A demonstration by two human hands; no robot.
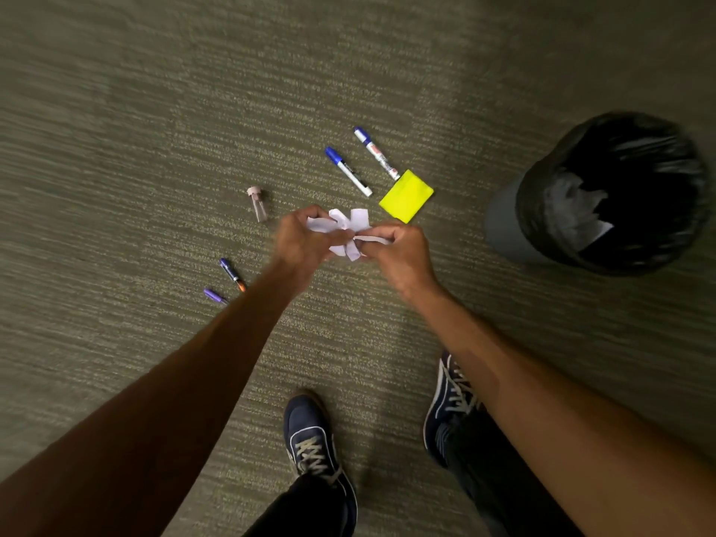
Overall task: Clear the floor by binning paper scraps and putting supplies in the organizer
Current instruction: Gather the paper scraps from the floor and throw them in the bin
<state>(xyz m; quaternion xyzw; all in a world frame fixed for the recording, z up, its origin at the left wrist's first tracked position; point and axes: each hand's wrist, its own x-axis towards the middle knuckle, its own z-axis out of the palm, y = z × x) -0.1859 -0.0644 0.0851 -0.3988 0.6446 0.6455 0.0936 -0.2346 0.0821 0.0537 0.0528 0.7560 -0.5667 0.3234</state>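
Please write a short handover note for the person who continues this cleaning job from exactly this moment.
Left hand and right hand: both closed on the white paper scraps, above the carpet.
Bin: to the right, black liner, some paper already inside.
On the floor: two blue-capped markers, yellow sticky pad, small clear vial, purple pen, its purple cap.
Organizer: not in view.
Left: bin the held scraps, then collect all supplies.

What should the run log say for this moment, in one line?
hands: left hand and right hand both hold white paper scraps | black-lined round bin: holds paper | two blue-capped white markers, yellow sticky-note pad: on carpet
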